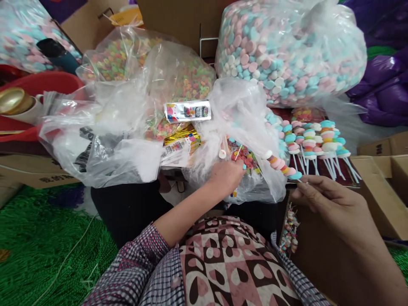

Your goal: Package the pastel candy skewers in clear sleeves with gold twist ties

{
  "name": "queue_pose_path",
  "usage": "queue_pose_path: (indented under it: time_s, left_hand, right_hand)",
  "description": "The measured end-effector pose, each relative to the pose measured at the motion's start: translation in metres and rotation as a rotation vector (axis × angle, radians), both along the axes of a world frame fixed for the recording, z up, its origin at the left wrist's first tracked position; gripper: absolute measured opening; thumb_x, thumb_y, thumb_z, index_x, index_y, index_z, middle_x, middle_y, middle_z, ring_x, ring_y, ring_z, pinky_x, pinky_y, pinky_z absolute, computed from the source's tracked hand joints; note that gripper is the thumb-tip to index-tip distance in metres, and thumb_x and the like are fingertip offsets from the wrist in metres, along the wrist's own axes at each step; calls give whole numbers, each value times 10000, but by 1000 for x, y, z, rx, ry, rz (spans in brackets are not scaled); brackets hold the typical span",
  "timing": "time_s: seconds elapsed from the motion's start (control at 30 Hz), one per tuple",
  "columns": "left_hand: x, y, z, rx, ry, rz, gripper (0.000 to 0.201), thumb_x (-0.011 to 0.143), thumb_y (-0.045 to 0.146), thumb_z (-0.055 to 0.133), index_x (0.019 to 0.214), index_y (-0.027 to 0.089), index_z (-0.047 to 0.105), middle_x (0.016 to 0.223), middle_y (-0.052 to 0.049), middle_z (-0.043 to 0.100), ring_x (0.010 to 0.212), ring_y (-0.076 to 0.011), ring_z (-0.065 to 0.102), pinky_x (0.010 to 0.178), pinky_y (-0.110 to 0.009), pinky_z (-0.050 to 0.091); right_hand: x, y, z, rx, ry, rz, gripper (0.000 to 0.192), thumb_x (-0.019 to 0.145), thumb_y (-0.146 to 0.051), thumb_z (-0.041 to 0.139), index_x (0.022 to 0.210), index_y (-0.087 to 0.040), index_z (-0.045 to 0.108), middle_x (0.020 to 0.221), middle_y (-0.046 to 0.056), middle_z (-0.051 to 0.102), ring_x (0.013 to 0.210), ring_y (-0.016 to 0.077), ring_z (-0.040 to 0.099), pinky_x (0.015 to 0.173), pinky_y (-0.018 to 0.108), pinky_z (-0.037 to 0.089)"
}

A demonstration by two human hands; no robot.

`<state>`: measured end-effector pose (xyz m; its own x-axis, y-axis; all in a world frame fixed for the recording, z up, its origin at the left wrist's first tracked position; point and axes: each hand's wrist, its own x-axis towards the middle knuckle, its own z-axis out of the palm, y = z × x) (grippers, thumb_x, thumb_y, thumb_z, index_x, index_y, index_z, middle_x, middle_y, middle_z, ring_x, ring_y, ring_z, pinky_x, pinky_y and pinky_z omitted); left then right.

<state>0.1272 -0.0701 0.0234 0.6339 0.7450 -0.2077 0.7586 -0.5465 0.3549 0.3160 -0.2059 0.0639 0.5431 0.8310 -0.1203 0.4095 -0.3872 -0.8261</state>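
My right hand (331, 204) pinches the stick end of a candy skewer (280, 165), held tilted with its marshmallows and gummy pieces up to the left. My left hand (225, 176) is closed over the mouth of an open plastic bag of red gummy rings (244, 157). A thin white stick (238, 152) shows just above its fingers, and a small blue piece (244, 167) shows at the fingertips. What that hand grips is mostly hidden. Several finished marshmallow skewers (309, 140) lie in a row with their white sticks toward me.
A large bag of pastel marshmallows (255, 59) stands behind. Bags of colourful gummies (117, 59) lie at the back left, with printed silver wrappers (188, 111) and gold ties (178, 134) before them. A red basin (47, 83) is at left, a cardboard box (379, 187) at right.
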Motion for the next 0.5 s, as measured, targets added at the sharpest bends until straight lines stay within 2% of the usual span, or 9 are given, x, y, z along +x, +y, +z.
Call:
queue_pose_path:
  time_s: [0.1, 0.2, 0.3, 0.37, 0.5]
  left_hand:
    - [-2, -2, -8, 9, -62, 3, 304, 971, 337, 453, 1054, 130, 659, 898, -180, 717, 844, -303, 715, 698, -364, 474]
    - [-3, -1, -13, 8, -134, 34, 287, 949, 329, 479, 1026, 133, 674, 858, -164, 707, 805, -288, 699, 686, -351, 454]
    - [-9, 4, -15, -64, -309, 188, 243, 896, 345, 564, 981, 158, 693, 753, -87, 677, 737, -236, 655, 667, -313, 430]
    - [-16, 10, -15, -220, -543, 327, 231, 870, 362, 599, 954, 171, 699, 676, -23, 631, 656, -174, 594, 631, -275, 413]
    - [-36, 17, -15, -710, -983, 515, 343, 827, 480, 648, 982, 178, 697, 563, 55, 499, 466, -74, 393, 469, -216, 323]
  right_hand:
    - [0, 0, -4, 4, 106, 14, 380, 742, -526, 755, 919, -193, 707, 652, 34, 694, 474, 116, 467, 438, 255, 362]
    - [-3, 1, -9, 21, 178, 23, 345, 762, -492, 763, 932, -198, 701, 678, 33, 686, 478, 105, 436, 426, 254, 342]
    - [-9, 3, -13, 41, 227, 46, 357, 754, -493, 769, 935, -194, 698, 665, 34, 681, 476, 103, 425, 417, 250, 333]
    - [-14, 4, -14, 41, 233, 77, 376, 747, -509, 760, 939, -192, 696, 636, 25, 670, 467, 101, 424, 409, 241, 327]
    - [-25, 8, -16, 19, 167, 159, 357, 761, -513, 724, 919, -195, 697, 564, 1, 633, 458, 111, 460, 402, 234, 328]
